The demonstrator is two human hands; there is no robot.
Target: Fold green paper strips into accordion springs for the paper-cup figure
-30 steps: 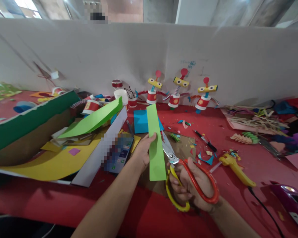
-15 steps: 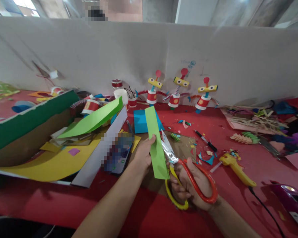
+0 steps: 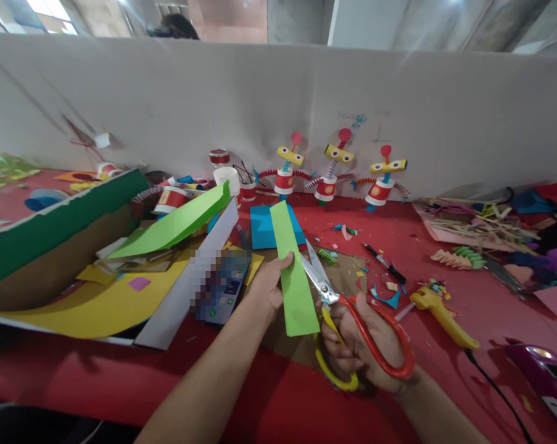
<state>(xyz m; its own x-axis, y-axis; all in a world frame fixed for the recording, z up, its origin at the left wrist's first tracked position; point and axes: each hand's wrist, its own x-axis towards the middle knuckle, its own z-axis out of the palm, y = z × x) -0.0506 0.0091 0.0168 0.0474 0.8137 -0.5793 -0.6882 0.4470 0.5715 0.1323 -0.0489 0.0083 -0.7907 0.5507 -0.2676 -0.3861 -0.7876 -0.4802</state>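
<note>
My left hand [image 3: 266, 285] pinches a long light-green paper strip [image 3: 293, 268] by its left edge, holding it above the red table [image 3: 269, 394]. My right hand [image 3: 359, 348] grips red-and-yellow-handled scissors [image 3: 347, 320]. The steel blades stand open, their tips beside the strip's right edge at about mid-length. A brown cardboard piece [image 3: 340, 277] lies under the hands.
Three paper-cup robot figures [image 3: 327, 172] stand against the white partition. A phone [image 3: 222, 285], yellow, green and white sheets [image 3: 121, 296] lie at left. A yellow glue gun [image 3: 440, 311], a pen [image 3: 383, 262], paper scraps and a purple device [image 3: 544, 373] are at right.
The strip's lower end has swung to the right and tilted. My right hand with the scissors has shifted slightly right and down, blades still open against the strip's edge.
</note>
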